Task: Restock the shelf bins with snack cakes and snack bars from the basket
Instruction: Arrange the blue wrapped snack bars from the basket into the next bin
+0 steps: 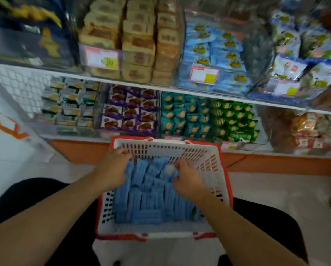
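Note:
A white basket with a red rim (225, 175) sits on the floor between my knees, filled with several blue snack packs (147, 198). My left hand (113, 167) reaches into the basket's far left side, fingers curled over the blue packs. My right hand (188, 179) is inside the basket on the right, fingers closing around blue packs at the pile's top. On the upper shelf, a clear bin (208, 73) holds similar blue packs. The lower shelf carries bins of purple packs (130, 112) and teal packs (184, 116).
Tan cake packs (134, 41) fill an upper bin beside the blue one. Green packs (235, 120) and grey-green packs (70, 104) sit on the lower shelf. An orange plinth (276, 164) runs under the shelf. White floor lies on both sides.

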`<state>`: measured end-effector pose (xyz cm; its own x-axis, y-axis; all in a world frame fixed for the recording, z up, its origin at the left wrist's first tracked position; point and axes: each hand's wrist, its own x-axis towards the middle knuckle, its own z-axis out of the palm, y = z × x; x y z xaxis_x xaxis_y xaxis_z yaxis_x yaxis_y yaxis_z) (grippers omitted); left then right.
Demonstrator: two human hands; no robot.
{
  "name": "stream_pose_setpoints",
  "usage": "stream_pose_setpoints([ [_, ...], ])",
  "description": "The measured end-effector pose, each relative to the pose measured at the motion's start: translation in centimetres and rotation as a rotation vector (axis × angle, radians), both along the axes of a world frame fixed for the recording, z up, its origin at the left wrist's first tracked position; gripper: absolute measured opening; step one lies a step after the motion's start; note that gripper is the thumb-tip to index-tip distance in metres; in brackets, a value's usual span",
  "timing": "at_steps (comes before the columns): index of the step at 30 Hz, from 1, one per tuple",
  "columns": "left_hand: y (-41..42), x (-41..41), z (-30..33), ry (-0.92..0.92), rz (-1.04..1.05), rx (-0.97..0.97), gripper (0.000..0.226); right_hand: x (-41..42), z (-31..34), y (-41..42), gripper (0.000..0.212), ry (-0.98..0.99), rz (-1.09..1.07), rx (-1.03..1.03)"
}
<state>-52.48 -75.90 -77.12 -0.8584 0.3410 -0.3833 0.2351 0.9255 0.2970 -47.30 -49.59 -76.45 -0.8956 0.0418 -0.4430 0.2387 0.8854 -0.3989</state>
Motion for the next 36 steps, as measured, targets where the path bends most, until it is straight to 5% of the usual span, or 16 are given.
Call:
stream_pose_setpoints([
  [9,-0.3,-2.4,-0.1,-0.135,0.107,-0.028,0.035,-2.3,-8.6,-9.2,0.030,-0.285,0.081,-0.153],
  [16,0.1,-3.8,0.8,-0.177,0.160,0.006,0.034,-2.7,-12.1,-16.5,0.067,-0.367,-0.346,-0.251],
  [19,0.4,-3.8,0.8,-0.180,0.182,0.042,0.031,-2.7,-12.5,-16.1,0.050,-0.367,-0.338,-0.193],
  [22,0.7,-3.8,1.0,-0.165,0.231,0.119,0.030,-3.3,-11.0,-13.7,0.022,-0.357,-0.332,-0.258],
  [29,2.6,-4.4,1.8,-0.264,0.273,0.482,0.006,-2.9,-2.1,-4.2,0.027,-0.145,-0.353,-0.721],
  [34,5.3,-2.5,6.7,-0.588,0.238,0.876,0.023,-1.5,5.0,1.5,0.025,0.117,-0.341,-0.881],
  [36,6.3,-1.3,8.8,-0.557,0.118,0.924,0.021,-0.9,7.7,3.0,0.025,0.172,-0.307,-0.985],
])
